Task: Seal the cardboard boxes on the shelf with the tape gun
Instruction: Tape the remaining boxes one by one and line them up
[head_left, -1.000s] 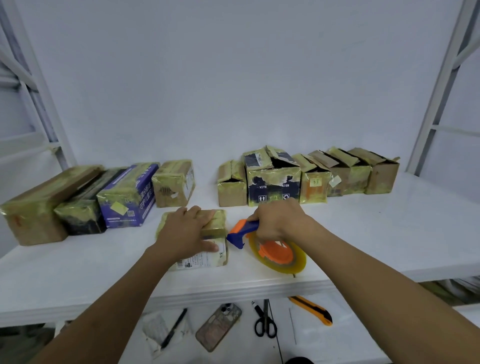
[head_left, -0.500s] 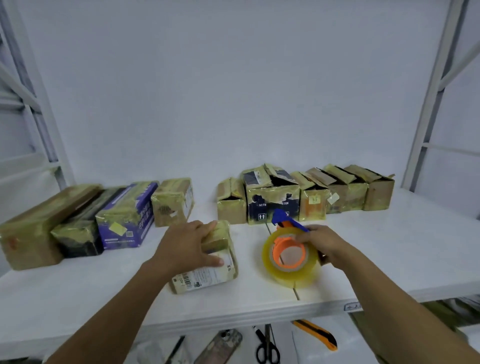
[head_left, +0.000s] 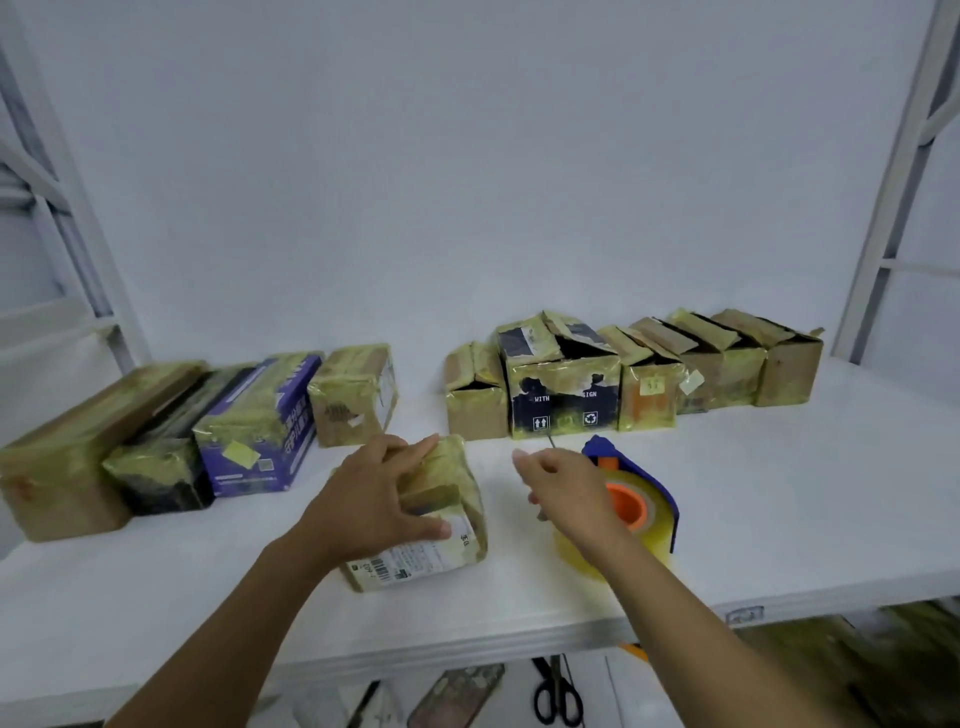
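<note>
— Far to the left of the left hand (head_left: 374, 499) stand the taped boxes (head_left: 249, 431). Why are they kept aside?

— Probably so the finished ones don't mix with the rest.

— And the left hand itself?

— It grips the small box (head_left: 415, 561), fingers over the top and thumb on the near face, likely to steady it on the shelf (head_left: 779, 519) at the front edge.

— The right hand (head_left: 566, 493)?

— It is just right of that box, fingers loosely curled, with nothing visible in them. The tape gun (head_left: 649, 493) stands on the shelf right behind it, within easy reach.

— Beyond both hands, to the right?

— The open-flapped boxes (head_left: 649, 384) are lined along the back, seemingly waiting their turn.
</note>
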